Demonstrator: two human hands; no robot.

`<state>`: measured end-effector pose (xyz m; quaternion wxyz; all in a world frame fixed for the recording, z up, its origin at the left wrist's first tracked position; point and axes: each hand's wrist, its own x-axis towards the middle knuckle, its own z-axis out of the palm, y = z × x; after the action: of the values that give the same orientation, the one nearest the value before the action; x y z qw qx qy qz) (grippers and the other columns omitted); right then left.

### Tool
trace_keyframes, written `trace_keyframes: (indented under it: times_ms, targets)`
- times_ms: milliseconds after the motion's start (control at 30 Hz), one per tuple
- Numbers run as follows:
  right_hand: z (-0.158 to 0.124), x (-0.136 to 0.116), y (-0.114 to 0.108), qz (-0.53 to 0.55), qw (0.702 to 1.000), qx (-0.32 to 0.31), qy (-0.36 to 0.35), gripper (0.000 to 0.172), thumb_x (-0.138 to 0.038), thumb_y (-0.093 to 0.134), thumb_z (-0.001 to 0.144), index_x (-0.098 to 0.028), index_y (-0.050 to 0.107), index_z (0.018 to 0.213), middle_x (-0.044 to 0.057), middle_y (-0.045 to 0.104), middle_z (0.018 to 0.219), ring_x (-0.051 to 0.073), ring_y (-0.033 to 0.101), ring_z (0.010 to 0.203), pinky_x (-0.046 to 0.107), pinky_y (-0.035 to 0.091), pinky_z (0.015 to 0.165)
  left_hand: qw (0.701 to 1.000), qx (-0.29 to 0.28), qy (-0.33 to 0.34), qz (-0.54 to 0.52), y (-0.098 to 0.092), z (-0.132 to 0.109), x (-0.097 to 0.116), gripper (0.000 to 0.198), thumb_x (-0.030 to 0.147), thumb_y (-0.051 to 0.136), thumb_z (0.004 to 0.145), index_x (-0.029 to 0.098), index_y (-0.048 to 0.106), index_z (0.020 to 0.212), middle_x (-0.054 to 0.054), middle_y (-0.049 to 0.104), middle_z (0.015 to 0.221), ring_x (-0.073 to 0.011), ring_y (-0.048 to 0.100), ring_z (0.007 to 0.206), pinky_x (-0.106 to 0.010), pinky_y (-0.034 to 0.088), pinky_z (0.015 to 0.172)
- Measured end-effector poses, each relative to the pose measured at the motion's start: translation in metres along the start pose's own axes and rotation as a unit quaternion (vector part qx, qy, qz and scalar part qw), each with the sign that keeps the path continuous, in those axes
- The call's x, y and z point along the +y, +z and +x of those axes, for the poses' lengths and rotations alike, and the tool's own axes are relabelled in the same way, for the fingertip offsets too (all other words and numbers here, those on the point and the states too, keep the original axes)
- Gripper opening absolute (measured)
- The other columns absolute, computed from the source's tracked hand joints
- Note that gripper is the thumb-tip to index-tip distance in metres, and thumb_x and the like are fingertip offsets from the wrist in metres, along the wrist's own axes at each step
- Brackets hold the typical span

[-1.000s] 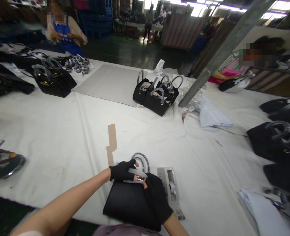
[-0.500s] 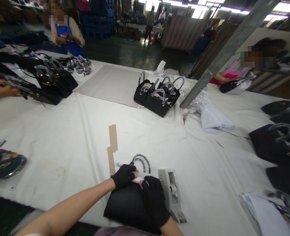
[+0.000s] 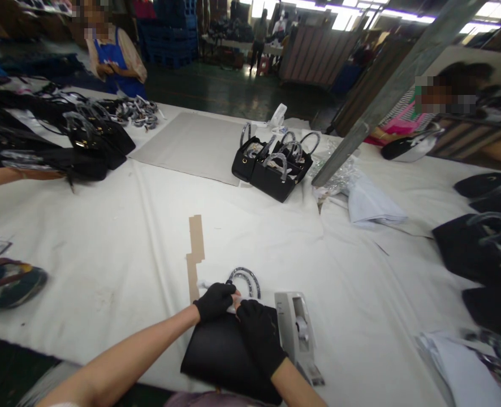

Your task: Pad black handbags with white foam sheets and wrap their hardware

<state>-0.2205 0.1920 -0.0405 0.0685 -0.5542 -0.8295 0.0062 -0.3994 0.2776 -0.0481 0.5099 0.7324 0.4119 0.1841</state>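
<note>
You're pinching a thin whitish strip [image 3: 232,309] with left fingers [image 3: 235,294] and right fingers [image 3: 237,304]; smooth black rectangular handbag [image 3: 216,346] is lying flat beneath them, white cloth-covered surface [image 3: 276,243] presumably bearing its weight.

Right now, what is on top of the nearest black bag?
The left hand, the right hand and white material lie over the bag; what they cover cannot be seen.

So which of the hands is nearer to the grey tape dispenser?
Right. The right hand is beside the tape dispenser, over the black bag; the left hand is farther left, at the bag's top edge.
</note>
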Motion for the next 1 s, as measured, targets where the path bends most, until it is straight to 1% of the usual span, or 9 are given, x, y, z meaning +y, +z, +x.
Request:
trace_keyframes:
  times_ms: [67, 133, 233, 367, 600, 733, 833, 933, 1000]
  targets:
    - [0.002, -0.001, -0.003, -0.006, 1.000, -0.013, 0.007, 0.020, -0.016, 0.054, 0.089, -0.025, 0.062, 0.105, 0.004, 0.064, 0.101, 0.020, 0.057, 0.092, 0.034, 0.042, 0.080, 0.998, -0.060, 0.013, -0.024, -0.009, 0.000, -0.005, 0.031, 0.024, 0.051, 0.080, 0.018, 0.070, 0.103, -0.005, 0.073, 0.099, -0.0211, 0.066, 0.094, -0.029, 0.048, 0.085]
    - [0.002, -0.003, -0.006, -0.012, 1.000, -0.004, 0.011, 0.018, -0.019, 0.056, 0.088, -0.026, 0.062, 0.104, 0.004, 0.064, 0.108, 0.022, 0.055, 0.099, 0.036, 0.041, 0.084, 0.995, -0.093, -0.002, -0.042, -0.015, -0.001, -0.010, 0.041, 0.018, 0.057, 0.071, 0.017, 0.068, 0.111, -0.006, 0.072, 0.108, -0.0227, 0.065, 0.099, -0.030, 0.048, 0.088]
    - [0.001, -0.005, -0.010, -0.027, 1.000, 0.005, 0.008, 0.020, -0.023, 0.058, 0.088, -0.028, 0.061, 0.107, 0.004, 0.061, 0.118, 0.026, 0.053, 0.106, 0.043, 0.040, 0.087, 0.996, -0.060, -0.037, -0.054, -0.013, -0.001, -0.016, 0.045, 0.015, 0.059, 0.064, 0.014, 0.070, 0.107, -0.008, 0.071, 0.108, -0.0252, 0.065, 0.101, -0.033, 0.048, 0.091]
    - [-0.001, -0.005, -0.011, -0.045, 0.998, -0.034, -0.003, 0.022, -0.017, 0.056, 0.087, -0.025, 0.062, 0.107, 0.005, 0.064, 0.110, 0.025, 0.057, 0.094, 0.043, 0.043, 0.079, 0.995, -0.021, -0.057, -0.084, -0.002, -0.002, -0.018, 0.034, 0.015, 0.057, 0.063, 0.015, 0.073, 0.093, -0.005, 0.074, 0.095, -0.0244, 0.067, 0.090, -0.032, 0.051, 0.081]
    - [0.002, -0.005, -0.015, -0.055, 0.998, -0.026, -0.006, 0.022, -0.011, 0.056, 0.085, -0.023, 0.063, 0.103, 0.007, 0.065, 0.102, 0.024, 0.059, 0.086, 0.039, 0.045, 0.072, 0.997, -0.029, -0.026, -0.072, -0.004, -0.004, -0.011, 0.031, 0.011, 0.052, 0.064, 0.015, 0.071, 0.088, -0.004, 0.074, 0.090, -0.0212, 0.067, 0.086, -0.029, 0.051, 0.078]
    - [0.003, -0.007, -0.020, -0.052, 0.998, -0.033, -0.010, 0.026, -0.009, 0.054, 0.084, -0.023, 0.063, 0.104, 0.008, 0.065, 0.102, 0.025, 0.060, 0.086, 0.040, 0.047, 0.071, 0.994, -0.030, -0.007, 0.107, -0.007, -0.005, 0.011, 0.024, 0.012, 0.052, 0.070, 0.019, 0.069, 0.086, -0.006, 0.071, 0.090, -0.0237, 0.064, 0.090, -0.035, 0.048, 0.084]
    - [0.000, -0.007, -0.015, -0.057, 0.998, -0.029, -0.011, 0.033, -0.008, 0.053, 0.084, -0.023, 0.061, 0.113, 0.009, 0.066, 0.108, 0.026, 0.061, 0.090, 0.042, 0.048, 0.073, 0.962, -0.056, -0.011, 0.268, 0.001, -0.003, 0.040, 0.014, 0.019, 0.055, 0.077, 0.018, 0.066, 0.085, -0.012, 0.068, 0.087, -0.0316, 0.060, 0.096, -0.045, 0.045, 0.085]
    - [-0.007, -0.005, -0.003, -0.067, 0.998, -0.015, -0.009, 0.041, -0.004, 0.051, 0.081, -0.020, 0.060, 0.118, 0.012, 0.065, 0.114, 0.027, 0.062, 0.097, 0.044, 0.048, 0.081, 0.945, -0.069, -0.062, 0.314, 0.013, 0.001, 0.065, 0.023, 0.017, 0.044, 0.085, 0.015, 0.063, 0.097, -0.018, 0.067, 0.090, -0.0356, 0.062, 0.094, -0.051, 0.045, 0.081]
    - [-0.011, -0.005, 0.003, -0.074, 0.997, -0.007, 0.008, 0.042, -0.001, 0.050, 0.079, -0.017, 0.061, 0.117, 0.014, 0.067, 0.110, 0.027, 0.062, 0.096, 0.044, 0.048, 0.084, 0.943, -0.069, -0.092, 0.313, 0.019, 0.003, 0.073, 0.030, 0.015, 0.037, 0.088, 0.013, 0.059, 0.108, -0.019, 0.066, 0.091, -0.0360, 0.064, 0.088, -0.050, 0.047, 0.074]
